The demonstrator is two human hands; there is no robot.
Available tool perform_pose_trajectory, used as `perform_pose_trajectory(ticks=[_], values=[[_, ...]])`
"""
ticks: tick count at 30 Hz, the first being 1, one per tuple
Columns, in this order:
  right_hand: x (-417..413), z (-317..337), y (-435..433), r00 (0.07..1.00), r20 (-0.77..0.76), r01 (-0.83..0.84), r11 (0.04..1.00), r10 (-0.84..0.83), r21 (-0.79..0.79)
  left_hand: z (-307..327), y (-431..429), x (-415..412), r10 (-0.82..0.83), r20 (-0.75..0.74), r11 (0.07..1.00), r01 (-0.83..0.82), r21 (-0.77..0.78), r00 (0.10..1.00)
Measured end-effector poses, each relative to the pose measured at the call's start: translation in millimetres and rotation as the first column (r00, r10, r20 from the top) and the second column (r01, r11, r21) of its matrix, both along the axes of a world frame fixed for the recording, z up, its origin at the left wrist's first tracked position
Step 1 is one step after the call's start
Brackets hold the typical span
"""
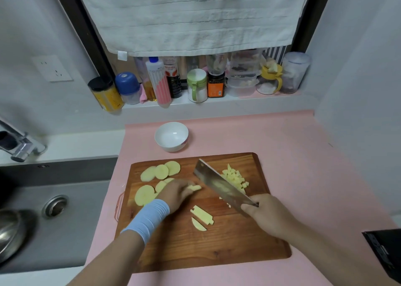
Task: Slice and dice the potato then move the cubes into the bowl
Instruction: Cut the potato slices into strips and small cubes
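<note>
Soft, even indoor light fills the scene, moderately bright, with no hard shadows; only faint, diffuse shade lies under the forearms on the brown wooden cutting board [227, 240]. The broad steel cleaver blade [221, 185] is smeared by motion blur and carries a dull reflection. The white ceramic bowl [171, 136] shows a mild sheen inside. Wide-angle distortion bends the walls and the grey sink [71, 210] at the edges (corners look soft and slightly darker). Overall sharpness is modest.

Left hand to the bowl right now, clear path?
Probably not yet: the left hand is pinning potato strips on the cutting board. The bowl sits just beyond the board, nothing between.
</note>
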State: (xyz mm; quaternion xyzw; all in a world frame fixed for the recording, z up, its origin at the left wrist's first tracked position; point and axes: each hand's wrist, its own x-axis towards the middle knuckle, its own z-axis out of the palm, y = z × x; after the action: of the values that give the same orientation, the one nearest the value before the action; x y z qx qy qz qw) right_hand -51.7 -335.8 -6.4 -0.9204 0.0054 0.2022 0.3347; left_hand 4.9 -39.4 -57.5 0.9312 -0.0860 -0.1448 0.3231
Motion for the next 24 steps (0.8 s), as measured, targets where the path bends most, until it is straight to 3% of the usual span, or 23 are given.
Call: perform_pose_trajectory(ticks=[3,7,13,16,21,24], values=[[-3,0,8,0.994,-0.005,0.106,0.993,-0.105,0.045,-20,-27,-8,-0.178,0.021,0.976,0.174,0.129,0.984],[-10,-3,14,0.985,-0.039,0.170,0.984,-0.168,0.058,-29,-28,-19,-0.191,0.098,0.971,0.174,0.164,0.977],[-26,0,22,0.984,-0.071,0.164,0.985,-0.160,0.047,-36,-21,-43,-0.338,0.159,0.905,0.274,0.324,0.928],[-31,-3,27,0.984,-0.086,0.161,0.985,-0.156,0.058,-38,-25,-52,-0.299,0.180,0.899,0.213,0.383,0.937],[-37,-1,32,0.984,-0.101,0.156,0.986,-0.149,0.058,-46,-26,-78,-0.145,0.193,0.940,0.075,0.333,0.970],[-41,-3,34,0.984,-0.097,0.150,0.989,-0.150,-0.003,-52,-14,-83,-0.051,0.252,0.979,-0.001,0.202,0.967]])
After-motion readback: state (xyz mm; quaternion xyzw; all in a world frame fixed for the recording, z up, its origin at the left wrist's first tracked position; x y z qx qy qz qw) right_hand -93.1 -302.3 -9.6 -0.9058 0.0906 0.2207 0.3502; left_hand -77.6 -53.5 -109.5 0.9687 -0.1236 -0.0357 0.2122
